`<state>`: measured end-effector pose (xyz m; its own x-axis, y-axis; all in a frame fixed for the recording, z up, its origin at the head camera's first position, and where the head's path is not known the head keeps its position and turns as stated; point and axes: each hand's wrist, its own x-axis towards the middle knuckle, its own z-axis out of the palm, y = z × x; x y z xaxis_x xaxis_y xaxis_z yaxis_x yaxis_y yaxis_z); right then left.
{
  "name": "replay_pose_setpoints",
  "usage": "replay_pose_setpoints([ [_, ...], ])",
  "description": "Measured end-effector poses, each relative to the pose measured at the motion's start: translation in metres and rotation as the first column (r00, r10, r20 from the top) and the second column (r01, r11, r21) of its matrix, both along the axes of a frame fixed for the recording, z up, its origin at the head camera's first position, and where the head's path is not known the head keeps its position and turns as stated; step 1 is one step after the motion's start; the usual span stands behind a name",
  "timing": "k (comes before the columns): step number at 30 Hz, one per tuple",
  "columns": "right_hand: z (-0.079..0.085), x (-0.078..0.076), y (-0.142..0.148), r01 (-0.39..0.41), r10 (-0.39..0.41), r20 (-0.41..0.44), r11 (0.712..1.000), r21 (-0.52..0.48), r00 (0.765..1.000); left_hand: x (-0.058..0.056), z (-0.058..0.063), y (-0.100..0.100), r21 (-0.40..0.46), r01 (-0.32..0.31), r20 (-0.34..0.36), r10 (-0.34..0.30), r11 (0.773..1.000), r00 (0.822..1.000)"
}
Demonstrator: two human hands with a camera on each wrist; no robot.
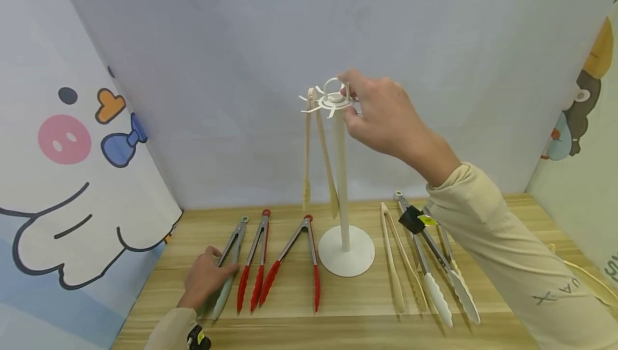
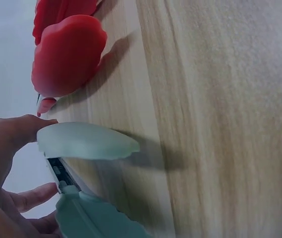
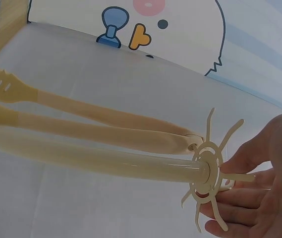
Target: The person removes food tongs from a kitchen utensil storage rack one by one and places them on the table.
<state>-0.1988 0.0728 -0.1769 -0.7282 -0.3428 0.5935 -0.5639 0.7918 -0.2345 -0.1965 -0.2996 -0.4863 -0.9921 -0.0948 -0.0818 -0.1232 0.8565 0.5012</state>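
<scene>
My right hand [image 1: 381,114] is at the top of a cream stand [image 1: 341,178], its thumb and fingers gripping the hooked top [image 3: 208,171] by the loop. From a hook on the left side hangs a pair of beige tongs [image 1: 330,183], arms spread and tips down, beside the pole. Low on the left, my left hand [image 1: 205,280] holds mint-green tongs [image 1: 223,299] that lie on the table. Its thumb touches one pale green tip [image 2: 86,141]; the other fingers are by the second arm.
Two pairs of red-tipped tongs [image 1: 243,285] lie between the left hand and the stand's round base [image 1: 333,264]. To the right are beige tongs [image 1: 393,275] and white-tipped tongs [image 1: 436,296], with more utensils partly behind the right sleeve [image 1: 502,248]. A pale cloth wall [image 1: 241,97] stands behind.
</scene>
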Motion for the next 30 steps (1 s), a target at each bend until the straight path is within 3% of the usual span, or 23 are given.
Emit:
replay_pose_setpoints([
  [6, -0.001, -0.002, 0.002, -0.014, 0.014, 0.003, 1.000, -0.007, 1.000, 0.001, 0.005, 0.004, -0.007, 0.005, 0.008, -0.005, 1.000, 1.000],
  [21, -0.005, -0.007, 0.007, -0.074, 0.072, -0.042, 0.996, -0.042, 0.996, -0.003, 0.021, 0.022, 0.065, 0.009, -0.076, -0.005, 0.998, 0.997],
  [30, -0.004, -0.008, 0.008, -0.055, 0.054, -0.048, 0.998, -0.015, 0.997, -0.007, 0.038, 0.047, 0.223, 0.047, -0.202, -0.001, 0.974, 0.979],
])
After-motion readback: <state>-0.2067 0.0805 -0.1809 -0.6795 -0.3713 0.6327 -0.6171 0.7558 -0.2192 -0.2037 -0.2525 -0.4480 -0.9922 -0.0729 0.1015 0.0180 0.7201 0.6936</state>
